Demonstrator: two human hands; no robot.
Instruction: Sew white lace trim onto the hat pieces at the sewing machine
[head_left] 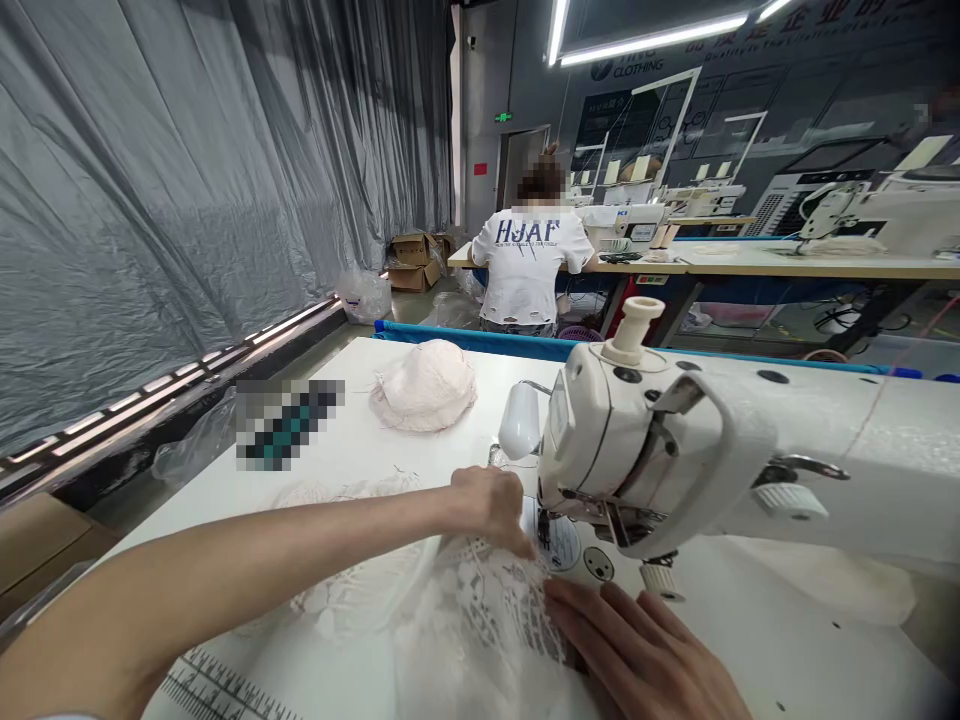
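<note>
White lace fabric [480, 610] with a fringed edge lies in front of the sewing machine [600, 440], its edge near the presser foot. My left hand [491, 505] reaches across from the left, its fingers curled and closed on the lace just left of the needle area; the fingertips are partly hidden. At the right edge of the lace, my right hand [645, 650] lies flat with fingers stretched out, the fingertips touching the fabric. Its thumb is out of sight. More pale lace [352, 590] spreads beneath my left forearm.
A pale pink, cup-shaped fabric piece [426, 385] sits farther back on the white table [345, 370]. A ruler marking [217, 685] runs along the near left. One pixelated dark item [289, 425] lies at the left edge. Ahead, a person in a white shirt [529, 265] sits at another table.
</note>
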